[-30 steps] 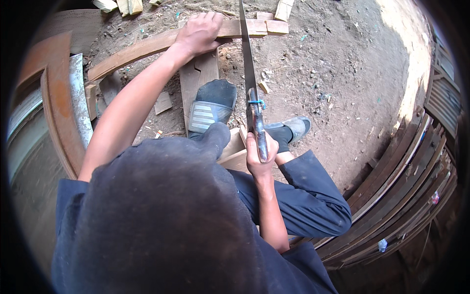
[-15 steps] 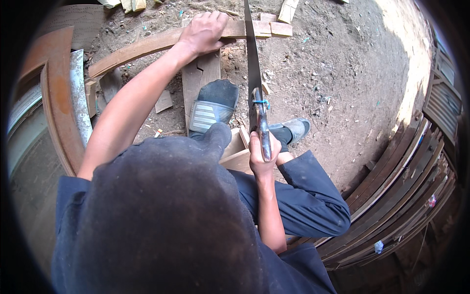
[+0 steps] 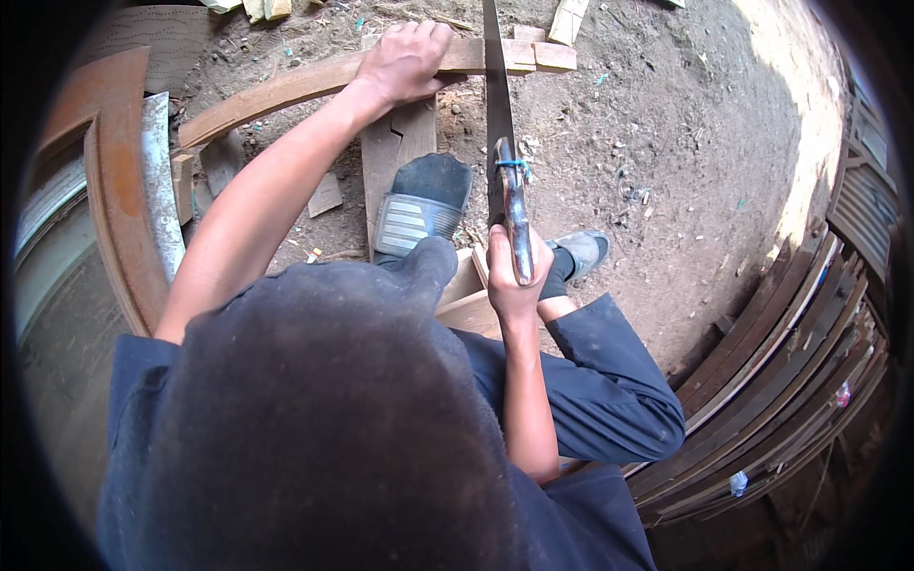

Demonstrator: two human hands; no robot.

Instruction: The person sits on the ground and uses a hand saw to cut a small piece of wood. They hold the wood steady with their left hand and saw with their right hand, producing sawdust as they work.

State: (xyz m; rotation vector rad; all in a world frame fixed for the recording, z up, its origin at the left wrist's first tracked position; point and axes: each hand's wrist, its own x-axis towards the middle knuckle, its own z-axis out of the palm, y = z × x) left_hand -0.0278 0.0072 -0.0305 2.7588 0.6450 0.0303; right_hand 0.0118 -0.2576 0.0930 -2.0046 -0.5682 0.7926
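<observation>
A hand saw [image 3: 498, 90] points away from me, its dark blade lying across a long wooden strip [image 3: 276, 97] near the strip's right end. My right hand [image 3: 519, 276] is closed round the saw's worn handle, which has a blue tie near the blade. With fingers wrapped over it, my left hand [image 3: 407, 62] grips the strip just left of the blade. Beneath that hand a wooden board [image 3: 386, 167] runs toward me under the strip. To the right of the blade lies the strip's end piece [image 3: 555, 57]; whether it is joined cannot be made out.
My sandalled foot [image 3: 419, 224] is on the board below my left hand. At the left lean a brown wooden frame [image 3: 119, 190] and a whitish strip [image 3: 160, 181]. Stacked planks [image 3: 762, 381] fill the lower right. Wood offcuts [image 3: 325, 195] lie on the dirt ground.
The saw and my right hand have moved forward, away from me, along the cut. My left hand keeps its grip on the strip. The whole view has shifted slightly.
</observation>
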